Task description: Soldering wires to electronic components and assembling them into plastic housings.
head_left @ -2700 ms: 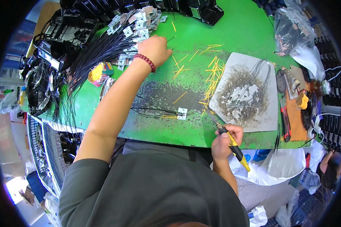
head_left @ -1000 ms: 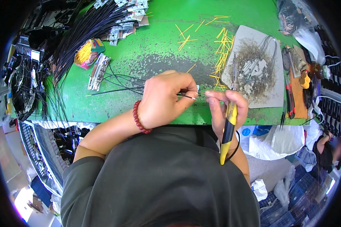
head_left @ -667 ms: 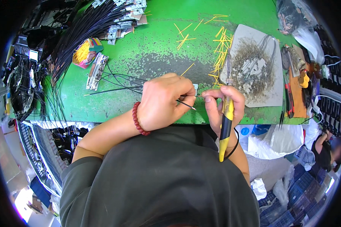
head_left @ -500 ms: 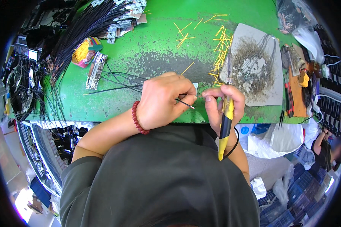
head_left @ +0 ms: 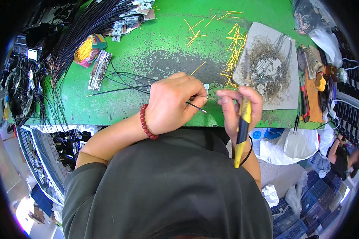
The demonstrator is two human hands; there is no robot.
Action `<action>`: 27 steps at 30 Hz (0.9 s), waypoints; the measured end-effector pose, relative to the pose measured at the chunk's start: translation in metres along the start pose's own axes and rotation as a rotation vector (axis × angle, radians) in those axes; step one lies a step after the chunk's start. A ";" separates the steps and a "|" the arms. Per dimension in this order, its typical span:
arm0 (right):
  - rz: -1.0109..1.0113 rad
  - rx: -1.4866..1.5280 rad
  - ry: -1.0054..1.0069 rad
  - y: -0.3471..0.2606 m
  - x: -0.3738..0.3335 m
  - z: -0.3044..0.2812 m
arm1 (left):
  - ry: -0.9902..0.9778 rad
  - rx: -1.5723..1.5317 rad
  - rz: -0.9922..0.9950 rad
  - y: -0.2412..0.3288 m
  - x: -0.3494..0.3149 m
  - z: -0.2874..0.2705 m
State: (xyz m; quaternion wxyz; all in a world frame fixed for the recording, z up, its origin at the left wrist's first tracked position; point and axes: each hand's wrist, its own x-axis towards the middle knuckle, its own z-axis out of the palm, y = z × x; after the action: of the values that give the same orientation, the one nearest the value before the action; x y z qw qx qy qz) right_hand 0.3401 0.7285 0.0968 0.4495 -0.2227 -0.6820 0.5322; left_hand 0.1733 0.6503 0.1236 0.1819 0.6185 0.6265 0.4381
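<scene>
My left hand (head_left: 173,101), with a red bead bracelet on its wrist, pinches a thin black wire (head_left: 196,106). The wire's bare tip sticks out to the right of my fingers. Several black wires run from that hand left to a silver metal-cased part (head_left: 99,71); how they lie inside the grip is hidden. Held in my right hand (head_left: 249,105) is a yellow and black soldering iron (head_left: 241,137), its metal tip pointing away from me. My right thumb and index finger stand a little apart, clear of the wire.
Short yellow tubes (head_left: 234,49) lie scattered by a grey scorched board (head_left: 289,97). A small box (head_left: 91,59) of yellow pieces stands left, before a bundle of black cables (head_left: 83,32). Pliers (head_left: 304,101) lie right. A person (head_left: 341,159) is far right.
My right hand has moved slightly right with the soldering iron, and its thumb and index finger have come away from the wire end. My left hand stays nearly in place.
</scene>
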 end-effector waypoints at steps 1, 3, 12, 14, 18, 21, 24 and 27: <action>0.001 -0.001 0.000 0.000 0.000 -0.003 | 0.003 -0.019 -0.014 -0.001 0.000 0.000; -0.061 -0.021 -0.061 0.001 0.000 -0.008 | -0.004 -0.021 -0.020 -0.001 -0.001 -0.001; 0.064 -0.010 -0.131 0.002 0.007 -0.005 | 0.001 0.037 0.031 0.001 -0.004 0.000; 0.001 -0.104 -0.242 0.019 0.020 -0.014 | 0.017 0.033 0.042 -0.002 -0.005 -0.001; -0.294 -0.541 -0.765 0.010 0.050 -0.022 | 0.051 0.017 0.122 -0.006 -0.005 -0.001; -0.383 -0.627 -0.809 0.012 0.055 -0.017 | 0.045 0.019 0.119 -0.008 -0.008 -0.004; -0.451 -0.664 -0.758 0.021 0.051 -0.019 | 0.015 0.014 0.113 -0.007 -0.009 -0.004; -0.442 -0.724 -0.555 0.025 0.038 -0.010 | -0.037 0.083 0.094 -0.009 -0.006 0.001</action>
State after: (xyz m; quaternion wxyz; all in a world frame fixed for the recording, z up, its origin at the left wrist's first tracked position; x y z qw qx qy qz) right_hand 0.3251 0.7716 0.0882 0.2470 -0.0646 -0.9474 0.1930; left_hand 0.1692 0.6467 0.1142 0.1467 0.6622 0.6108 0.4085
